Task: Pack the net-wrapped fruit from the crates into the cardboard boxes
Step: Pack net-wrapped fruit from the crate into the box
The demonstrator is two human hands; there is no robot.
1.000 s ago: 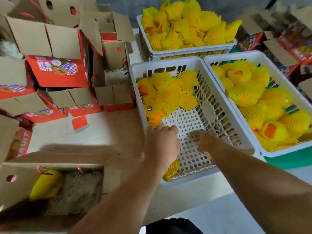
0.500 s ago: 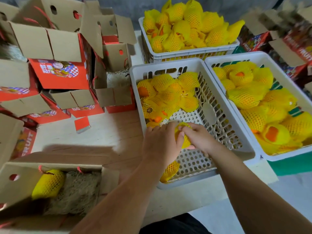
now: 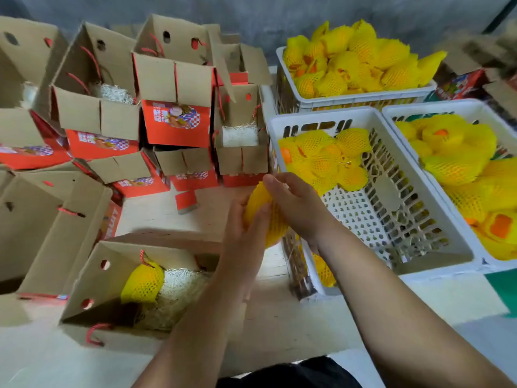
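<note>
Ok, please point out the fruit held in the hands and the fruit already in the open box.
Held fruit [image 3: 275, 222], head view, netted lower side.
Boxed fruit [image 3: 142, 282], head view, netted middle.

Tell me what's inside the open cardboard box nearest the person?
One net-wrapped fruit lies on pale shredded filler in the open cardboard box. The left forearm covers its right end.

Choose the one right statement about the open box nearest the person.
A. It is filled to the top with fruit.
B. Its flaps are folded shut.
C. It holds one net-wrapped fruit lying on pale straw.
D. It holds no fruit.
C: the open box shows a single net-wrapped fruit at its left side resting on pale straw, with its flaps standing open.
</note>
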